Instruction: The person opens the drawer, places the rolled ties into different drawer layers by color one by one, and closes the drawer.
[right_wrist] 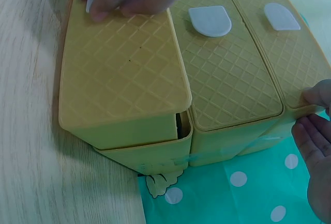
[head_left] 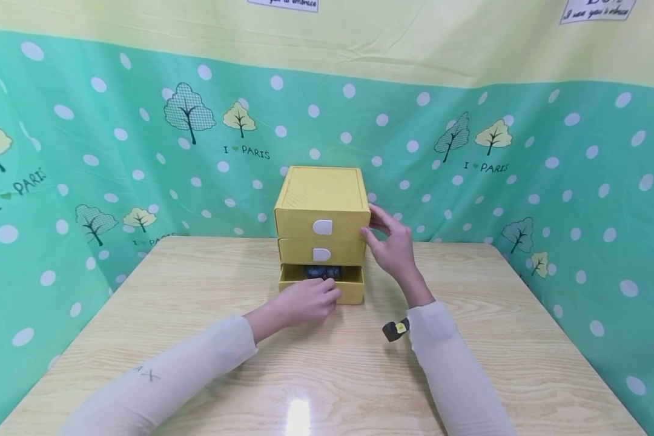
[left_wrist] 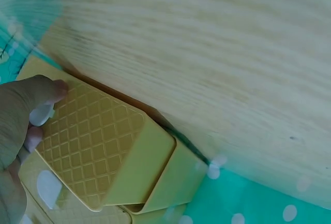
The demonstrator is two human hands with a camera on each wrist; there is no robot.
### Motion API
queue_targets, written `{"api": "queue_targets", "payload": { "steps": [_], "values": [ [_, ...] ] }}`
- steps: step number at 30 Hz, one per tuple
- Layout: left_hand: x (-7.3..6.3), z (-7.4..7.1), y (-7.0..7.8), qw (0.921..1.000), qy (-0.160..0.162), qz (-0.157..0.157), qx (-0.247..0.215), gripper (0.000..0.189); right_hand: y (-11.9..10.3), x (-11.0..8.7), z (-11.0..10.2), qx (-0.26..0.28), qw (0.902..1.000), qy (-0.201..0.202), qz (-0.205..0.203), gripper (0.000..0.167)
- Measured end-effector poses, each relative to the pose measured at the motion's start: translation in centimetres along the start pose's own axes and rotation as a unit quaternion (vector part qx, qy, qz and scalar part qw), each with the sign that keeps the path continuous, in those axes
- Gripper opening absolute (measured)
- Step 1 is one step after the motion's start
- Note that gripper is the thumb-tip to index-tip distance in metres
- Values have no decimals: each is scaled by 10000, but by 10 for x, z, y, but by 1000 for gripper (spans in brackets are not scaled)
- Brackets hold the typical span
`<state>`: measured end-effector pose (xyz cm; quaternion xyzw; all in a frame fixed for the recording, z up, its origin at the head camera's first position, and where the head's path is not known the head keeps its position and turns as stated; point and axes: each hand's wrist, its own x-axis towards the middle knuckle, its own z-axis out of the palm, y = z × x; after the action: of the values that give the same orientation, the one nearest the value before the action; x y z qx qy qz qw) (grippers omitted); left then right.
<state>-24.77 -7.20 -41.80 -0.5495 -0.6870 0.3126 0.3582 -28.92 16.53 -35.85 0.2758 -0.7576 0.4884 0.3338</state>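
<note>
A yellow three-drawer storage box (head_left: 323, 189) stands on the table, its bottom drawer (head_left: 351, 293) pulled part way out. Inside that drawer lies a dark blue patterned item (head_left: 323, 272), its kind hidden by the drawer front. My left hand (head_left: 307, 299) pinches the white tab handle (left_wrist: 41, 114) of the bottom drawer. At the box's upper right front corner, my right hand (head_left: 394, 245) grips the edge, thumb on the front and fingers along the side. The top drawer (right_wrist: 276, 43) and middle drawer (right_wrist: 222, 74) are closed, each with a white tab.
The wood-grain table (head_left: 196, 284) carries the box near its back edge. A green and yellow printed cloth (head_left: 316, 79) hangs behind and at both sides. A black strap (head_left: 395, 330) with a yellow mark sticks out by my right cuff.
</note>
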Motion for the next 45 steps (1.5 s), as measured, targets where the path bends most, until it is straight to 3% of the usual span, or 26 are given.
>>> {"api": "queue_targets", "payload": {
  "steps": [24, 35, 45],
  "values": [
    [4, 12, -7, 9992, -397, 88, 20, 11, 1, 0, 1, 32, 9999, 40, -96, 51],
    [4, 15, -11, 9989, -455, 116, -52, 11, 1, 0, 0, -43, 10000, -30, -24, 50],
    [3, 16, -11, 9994, -318, 112, -5, 12, 1, 0, 0, -73, 10000, -44, -25, 50]
  ]
}}
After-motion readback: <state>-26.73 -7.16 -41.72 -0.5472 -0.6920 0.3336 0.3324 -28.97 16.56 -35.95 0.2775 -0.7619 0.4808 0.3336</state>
